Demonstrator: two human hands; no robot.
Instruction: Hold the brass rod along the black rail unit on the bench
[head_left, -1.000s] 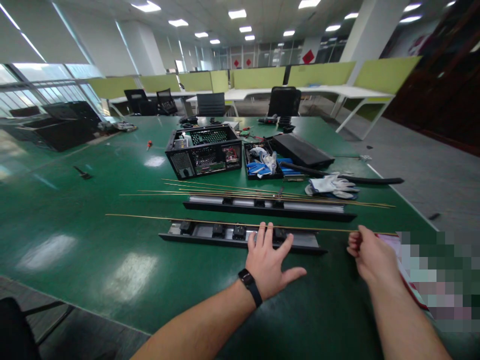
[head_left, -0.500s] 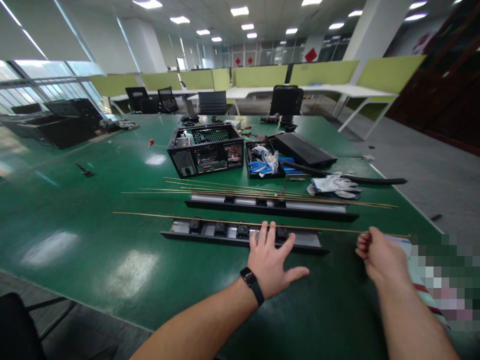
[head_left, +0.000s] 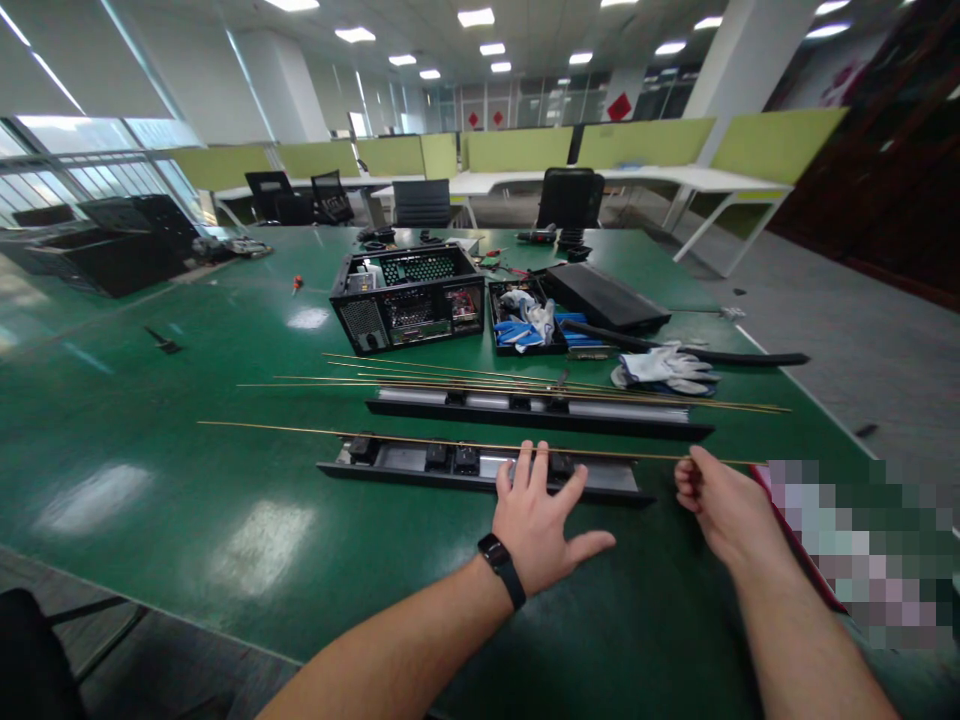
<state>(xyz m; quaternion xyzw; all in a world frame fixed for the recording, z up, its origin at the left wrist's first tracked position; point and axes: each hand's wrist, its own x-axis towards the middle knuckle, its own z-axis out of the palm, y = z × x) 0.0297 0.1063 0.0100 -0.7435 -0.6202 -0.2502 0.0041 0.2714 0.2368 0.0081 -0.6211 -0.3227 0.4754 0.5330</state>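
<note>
"Green worktop [head_left: 135, 420]. How's that thin brassy rod [head_left: 480, 446] handle?"

"Probably light, springy, easy to bend. Pinch near its right end, like the right hand [head_left: 724, 505], fingers closed on it. It runs along the near black channel [head_left: 420, 481]."

"Left hand [head_left: 536, 525]?"

"Fingers splayed over the channel, gripping nothing; can't tell if they touch the rod."

"Changes?"

"Versus half a second ago, rod, right hand and leftmost block [head_left: 363, 449] slid left."

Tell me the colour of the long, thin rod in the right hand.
The long, thin rod in the right hand is gold, shown in the head view.
</note>
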